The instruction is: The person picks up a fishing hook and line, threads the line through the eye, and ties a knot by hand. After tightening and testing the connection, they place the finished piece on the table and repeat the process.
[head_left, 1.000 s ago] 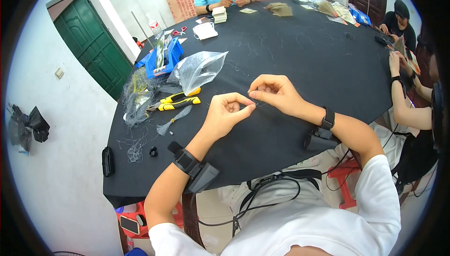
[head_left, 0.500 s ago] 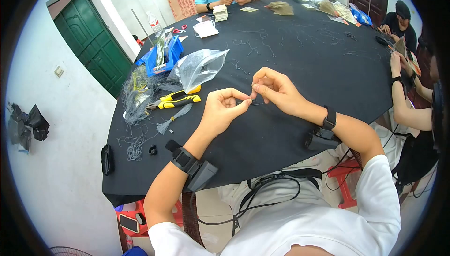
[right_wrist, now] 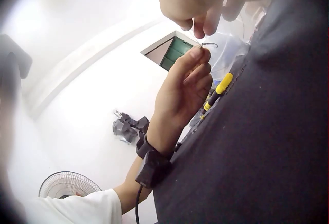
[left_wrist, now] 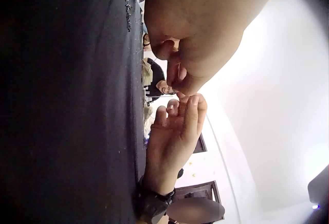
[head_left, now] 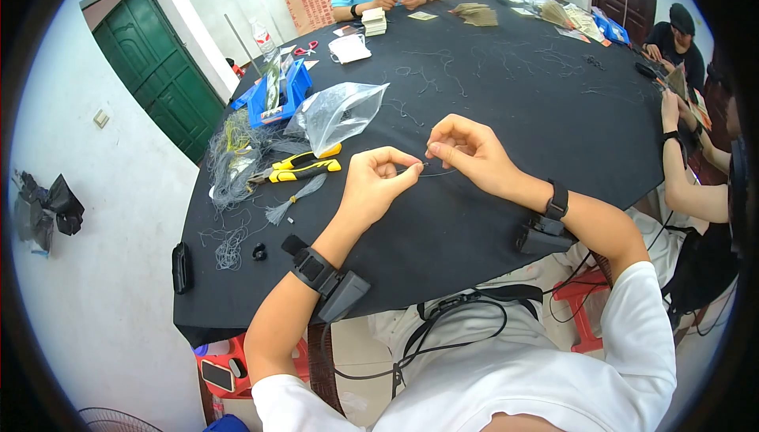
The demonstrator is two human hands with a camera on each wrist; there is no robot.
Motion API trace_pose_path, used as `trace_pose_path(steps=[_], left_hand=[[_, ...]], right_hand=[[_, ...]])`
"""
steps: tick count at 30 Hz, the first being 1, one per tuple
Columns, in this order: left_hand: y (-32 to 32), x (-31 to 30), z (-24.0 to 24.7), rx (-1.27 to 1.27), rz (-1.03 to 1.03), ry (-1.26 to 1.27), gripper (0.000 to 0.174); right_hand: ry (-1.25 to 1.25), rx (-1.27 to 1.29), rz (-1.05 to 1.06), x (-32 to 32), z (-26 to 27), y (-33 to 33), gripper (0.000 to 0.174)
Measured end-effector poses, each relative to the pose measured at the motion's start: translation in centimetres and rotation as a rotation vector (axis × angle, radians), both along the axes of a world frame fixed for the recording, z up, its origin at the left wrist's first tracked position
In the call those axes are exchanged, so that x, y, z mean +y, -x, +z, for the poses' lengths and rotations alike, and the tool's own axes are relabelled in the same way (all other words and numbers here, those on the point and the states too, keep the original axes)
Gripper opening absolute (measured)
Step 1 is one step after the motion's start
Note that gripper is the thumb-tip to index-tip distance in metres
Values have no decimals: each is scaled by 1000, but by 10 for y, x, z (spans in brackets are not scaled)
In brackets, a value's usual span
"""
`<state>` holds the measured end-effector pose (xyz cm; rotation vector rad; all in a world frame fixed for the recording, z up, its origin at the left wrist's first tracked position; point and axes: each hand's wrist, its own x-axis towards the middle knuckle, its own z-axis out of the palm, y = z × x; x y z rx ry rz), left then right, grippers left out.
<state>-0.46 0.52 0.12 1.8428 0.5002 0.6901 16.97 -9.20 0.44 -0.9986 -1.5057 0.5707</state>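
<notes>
In the head view my left hand point(head_left: 371, 185) and right hand point(head_left: 472, 157) meet over the black-covered table, fingertips close together. Between the left thumb and forefinger is a small dark fish hook point(right_wrist: 209, 43), its bend standing out past the fingertips in the right wrist view. A thin fishing line point(head_left: 437, 173) runs from there toward the right hand, whose thumb and forefinger pinch it. Most of the line is too fine to follow. Left of my hands lie yellow-and-black pliers point(head_left: 304, 171) and a tied grey bundle of line point(head_left: 296, 199).
A clear plastic bag point(head_left: 344, 116), a blue bin point(head_left: 281, 96) and tangled line point(head_left: 229, 167) are at the left. Loose strands point(head_left: 431, 76) lie farther out on the black tablecloth point(head_left: 506, 108). Red scissors point(head_left: 306, 49) lie beyond. Other people sit around the table.
The right hand has moved slightly right and down from its place a second ago, and the fingertips have drawn a little apart. The left hand has shifted slightly upward, still pinching the hook.
</notes>
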Motion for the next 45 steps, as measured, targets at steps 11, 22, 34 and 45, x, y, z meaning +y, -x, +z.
trace_pose_path(steps=[11, 22, 34, 45], left_hand=[[-3, 3, -7, -132, 0, 35, 12], [1, -5, 5, -163, 46, 169, 11], [-4, -1, -4, -217, 34, 111, 12], [0, -14, 10, -207, -1, 219, 13]], right_hand=[[99, 15, 63, -3, 0, -1, 9], [336, 119, 135, -3, -4, 0, 8], [331, 159, 130, -1, -4, 1, 10], [527, 283, 171, -2, -4, 1, 14]])
